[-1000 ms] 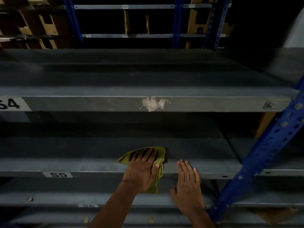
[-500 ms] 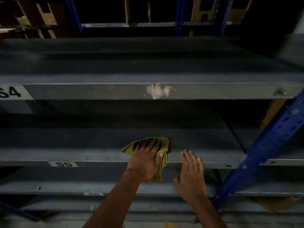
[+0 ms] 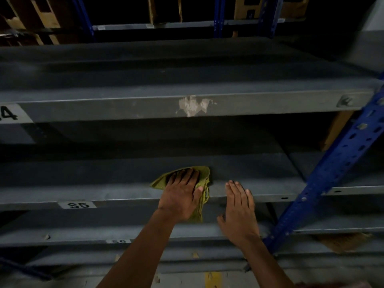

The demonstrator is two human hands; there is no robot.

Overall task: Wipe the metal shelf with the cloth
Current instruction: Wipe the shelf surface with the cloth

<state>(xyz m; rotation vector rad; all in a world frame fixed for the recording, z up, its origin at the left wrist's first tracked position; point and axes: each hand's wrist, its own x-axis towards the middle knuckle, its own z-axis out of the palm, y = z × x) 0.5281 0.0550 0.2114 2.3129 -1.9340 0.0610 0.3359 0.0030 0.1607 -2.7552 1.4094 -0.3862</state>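
Left hand (image 3: pixel 181 194) flat, pressing olive-green cloth (image 3: pixel 202 196) onto grey metal shelf (image 3: pixel 83 183); unwiped length runs leftward. Right hand (image 3: pixel 239 206) flat, empty.

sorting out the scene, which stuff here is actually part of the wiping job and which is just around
Part of the job:
- green cloth
- S5 shelf
- left hand, flat on the cloth
- right hand, on the shelf edge

Just around:
- S4 shelf
- blue upright
- cardboard boxes

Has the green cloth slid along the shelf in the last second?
No. The cloth lies equally far right of the S5 label on the shelf; only the camera shifted.
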